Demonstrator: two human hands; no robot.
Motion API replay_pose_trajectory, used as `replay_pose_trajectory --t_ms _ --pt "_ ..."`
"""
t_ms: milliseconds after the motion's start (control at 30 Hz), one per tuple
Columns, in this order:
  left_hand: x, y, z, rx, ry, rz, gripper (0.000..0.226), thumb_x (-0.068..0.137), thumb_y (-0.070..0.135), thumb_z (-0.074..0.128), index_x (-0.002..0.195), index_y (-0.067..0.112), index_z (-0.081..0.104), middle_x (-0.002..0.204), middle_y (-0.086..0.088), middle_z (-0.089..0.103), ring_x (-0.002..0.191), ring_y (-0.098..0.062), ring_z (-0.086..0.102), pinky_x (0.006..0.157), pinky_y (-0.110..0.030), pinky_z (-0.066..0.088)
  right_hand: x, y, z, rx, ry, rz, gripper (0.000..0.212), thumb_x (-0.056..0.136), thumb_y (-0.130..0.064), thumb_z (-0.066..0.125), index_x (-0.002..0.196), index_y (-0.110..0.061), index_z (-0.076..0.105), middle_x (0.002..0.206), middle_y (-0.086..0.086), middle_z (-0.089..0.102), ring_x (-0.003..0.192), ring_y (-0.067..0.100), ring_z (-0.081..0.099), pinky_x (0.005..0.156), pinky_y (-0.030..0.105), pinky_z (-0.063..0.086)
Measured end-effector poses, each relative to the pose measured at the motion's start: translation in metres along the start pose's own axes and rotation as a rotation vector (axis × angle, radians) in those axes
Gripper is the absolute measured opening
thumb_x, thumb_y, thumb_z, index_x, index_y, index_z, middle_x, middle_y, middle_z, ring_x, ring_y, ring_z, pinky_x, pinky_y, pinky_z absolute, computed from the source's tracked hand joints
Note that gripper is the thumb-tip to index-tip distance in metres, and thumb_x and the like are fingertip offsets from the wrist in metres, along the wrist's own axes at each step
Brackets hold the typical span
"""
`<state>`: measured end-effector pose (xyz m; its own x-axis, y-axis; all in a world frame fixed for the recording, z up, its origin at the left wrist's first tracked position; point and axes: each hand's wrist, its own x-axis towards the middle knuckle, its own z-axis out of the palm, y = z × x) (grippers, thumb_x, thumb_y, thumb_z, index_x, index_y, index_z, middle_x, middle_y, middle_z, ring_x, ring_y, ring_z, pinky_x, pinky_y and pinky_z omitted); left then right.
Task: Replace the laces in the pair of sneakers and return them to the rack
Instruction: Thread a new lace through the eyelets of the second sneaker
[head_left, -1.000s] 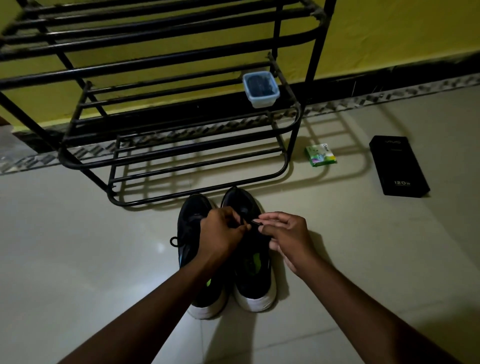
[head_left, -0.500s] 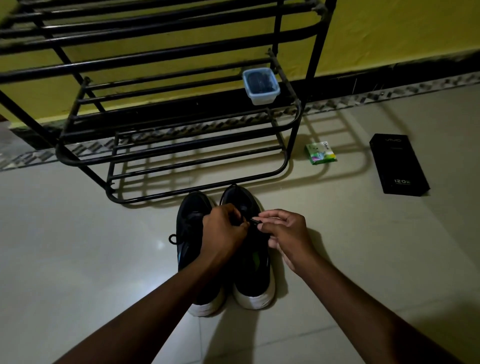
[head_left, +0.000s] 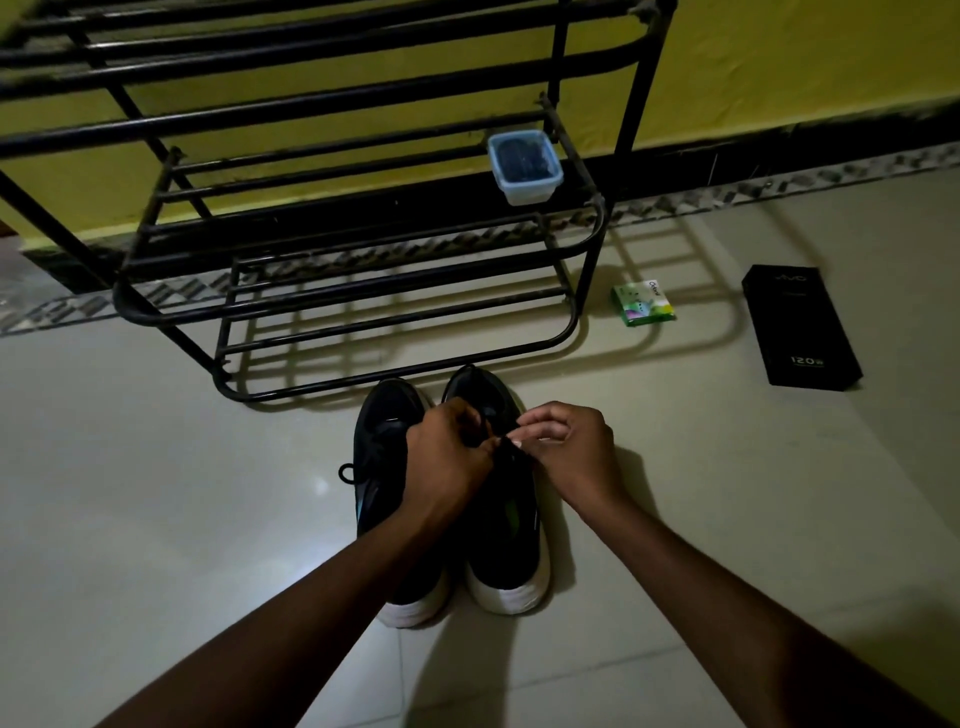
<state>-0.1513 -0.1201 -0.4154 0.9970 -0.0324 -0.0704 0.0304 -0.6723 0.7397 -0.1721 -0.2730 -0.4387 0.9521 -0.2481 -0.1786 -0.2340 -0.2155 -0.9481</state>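
Pair stands on the floor (head_left: 156, 493) just in front of the rack (head_left: 363, 288), toes toward it, heels toward me, the two touching side by side.

Both hands are over the right sneaker (head_left: 506, 545). Left hand (head_left: 447, 457) has its fingers curled in, right hand (head_left: 571, 452) is in a thumb-and-forefinger pinch, and each holds the black lace (head_left: 501, 444) where they meet above the tongue.

Left sneaker (head_left: 382, 457) has a loose lace loop hanging off its outer side.

Handling, my judgement:
- The lace is soft, limp and thin, black on black in poor light. Take it by the stiff tip and feed by feel.
- The sneakers look light with flexible uppers. Lift them by the heel collar.

Also noted: plastic tub (head_left: 524, 166) on a rack shelf, and green carton (head_left: 643, 303) and black box (head_left: 800, 327) on the floor to the right.
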Motion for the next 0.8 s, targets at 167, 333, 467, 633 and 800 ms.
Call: replay_pose_trajectory --t_ms 167,333,467,633,800 --pt "-0.002 -0.002 -0.001 0.086 0.029 0.062 0.035 0.073 0.019 0.087 0.089 0.023 0.056 0.087 0.007 0.061 0.079 -0.009 0.06 0.061 -0.012 0.041 -0.005 -0.004 0.005 -0.156 0.071 -0.214 0.028 0.079 0.009 0.072 0.086 -0.018 0.07 0.074 -0.007 0.071 0.075 0.002 0.07 0.073 0.017 0.057" --pt "-0.001 -0.007 -0.002 0.096 0.033 0.005 0.05 0.072 0.025 0.088 0.107 0.016 0.053 0.105 -0.001 0.052 0.091 -0.012 0.048 0.066 -0.013 0.036 0.005 -0.025 0.003 0.576 0.159 0.149 0.026 0.086 0.023 0.05 0.086 -0.001 0.061 0.067 0.007 0.058 0.062 0.024 0.067 0.068 0.04 0.062" --pt "0.0 -0.008 -0.001 0.125 0.013 0.011 0.059 0.074 0.027 0.087 0.119 0.01 0.053 0.116 -0.005 0.05 0.1 -0.014 0.045 0.083 -0.02 0.039 0.014 -0.02 -0.007 0.471 0.126 0.045 0.036 0.086 0.022 0.047 0.077 -0.007 0.065 0.07 0.004 0.059 0.057 0.019 0.051 0.05 0.026 0.042" --pt "0.0 -0.005 -0.001 0.091 0.038 -0.014 0.062 0.07 0.025 0.089 0.113 0.016 0.045 0.115 -0.006 0.053 0.105 -0.022 0.056 0.091 -0.033 0.054 0.013 0.005 -0.032 -0.673 -0.277 -0.625 0.018 0.086 -0.019 0.063 0.097 -0.012 0.076 0.099 0.0 0.055 0.087 0.015 0.058 0.076 0.03 0.052" --pt "0.0 -0.005 -0.002 0.093 0.019 -0.032 0.067 0.071 0.023 0.088 0.121 0.012 0.044 0.121 -0.01 0.051 0.11 -0.025 0.054 0.095 -0.034 0.051 0.012 -0.005 -0.029 -0.425 0.037 -0.593 0.013 0.092 -0.008 0.057 0.083 -0.009 0.066 0.094 -0.001 0.064 0.09 0.018 0.059 0.078 0.033 0.05"
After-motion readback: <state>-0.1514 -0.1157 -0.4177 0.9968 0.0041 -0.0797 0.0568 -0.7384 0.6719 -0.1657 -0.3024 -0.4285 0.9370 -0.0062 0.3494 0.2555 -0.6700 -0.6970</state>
